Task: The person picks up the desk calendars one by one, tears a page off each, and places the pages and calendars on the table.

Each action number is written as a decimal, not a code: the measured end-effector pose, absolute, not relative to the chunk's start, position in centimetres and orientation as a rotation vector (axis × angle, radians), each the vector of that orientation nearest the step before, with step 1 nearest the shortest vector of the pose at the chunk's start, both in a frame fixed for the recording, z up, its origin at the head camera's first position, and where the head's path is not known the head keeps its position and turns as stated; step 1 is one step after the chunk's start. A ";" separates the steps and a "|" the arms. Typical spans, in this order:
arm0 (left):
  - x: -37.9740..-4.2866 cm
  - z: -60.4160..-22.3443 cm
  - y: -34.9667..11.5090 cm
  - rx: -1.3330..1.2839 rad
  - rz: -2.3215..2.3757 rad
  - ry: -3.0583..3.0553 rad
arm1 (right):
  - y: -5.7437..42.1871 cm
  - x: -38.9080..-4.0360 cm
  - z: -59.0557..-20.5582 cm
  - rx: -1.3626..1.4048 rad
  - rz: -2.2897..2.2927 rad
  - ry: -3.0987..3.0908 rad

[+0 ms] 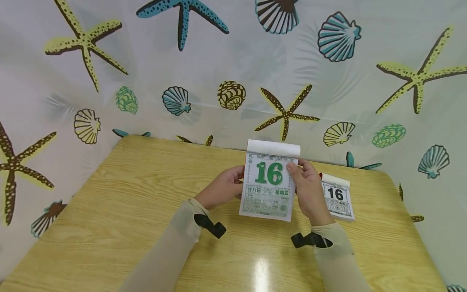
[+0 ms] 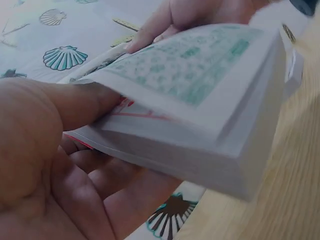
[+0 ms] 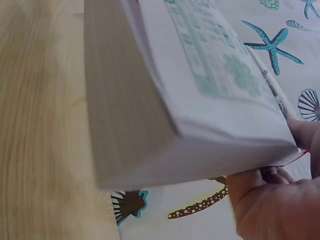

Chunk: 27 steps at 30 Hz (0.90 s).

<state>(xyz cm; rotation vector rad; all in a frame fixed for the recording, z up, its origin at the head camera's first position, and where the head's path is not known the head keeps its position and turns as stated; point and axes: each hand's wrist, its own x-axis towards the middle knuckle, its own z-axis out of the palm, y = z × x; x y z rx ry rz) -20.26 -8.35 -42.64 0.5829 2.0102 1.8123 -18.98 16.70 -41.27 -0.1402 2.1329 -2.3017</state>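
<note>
A thick tear-off calendar (image 1: 268,198) with a large green 16 is held up over the table between both hands, its white top flap folded over. My left hand (image 1: 223,187) grips its left edge. In the left wrist view the left thumb (image 2: 82,102) lies under the lifted green-printed top sheet (image 2: 200,75), with a bit of red print beneath, and the fingers support the pad from below. My right hand (image 1: 311,192) holds the right edge, thumb on the front near the numeral and fingers behind. The right wrist view shows the thick page block (image 3: 125,115).
Behind the right hand, a smaller calendar (image 1: 337,198) with a black 16 lies on the wooden table (image 1: 146,202). A cloth (image 1: 219,61) printed with shells and starfish hangs around the table's back and sides. Both wrists wear black straps.
</note>
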 end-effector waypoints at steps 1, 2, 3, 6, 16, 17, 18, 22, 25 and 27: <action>-20.3 -42.6 -8.3 0.589 1.822 1.989 | 16.8 -19.0 -41.1 -0.136 -2.291 2.144; -20.3 -42.7 -8.3 0.589 1.836 1.970 | 16.9 -19.0 -41.0 -0.134 -2.274 2.154; -20.4 -42.7 -8.3 0.586 1.855 1.959 | 17.0 -19.0 -40.9 -0.125 -2.252 2.159; -20.6 -43.0 -8.1 0.542 1.952 1.930 | 17.1 -19.0 -40.7 -0.129 -2.176 2.128; -20.7 -43.2 -7.2 0.449 2.158 2.020 | 17.3 -18.3 -40.9 -0.190 -2.170 2.053; -20.7 -43.1 -7.1 0.439 2.151 2.055 | 17.3 -18.3 -41.0 -0.194 -2.170 2.049; -20.7 -43.1 -7.1 0.430 2.144 2.093 | 17.3 -18.3 -41.0 -0.200 -2.168 2.047; -20.8 -42.9 -7.4 0.383 2.061 2.302 | 17.2 -18.4 -41.2 -0.244 -2.151 2.052; -20.9 -42.8 -7.8 0.342 1.972 2.475 | 16.9 -18.6 -41.4 -0.265 -2.137 2.061; -20.9 -42.7 -8.2 0.305 1.943 2.537 | 16.6 -18.8 -41.5 -0.280 -2.121 2.067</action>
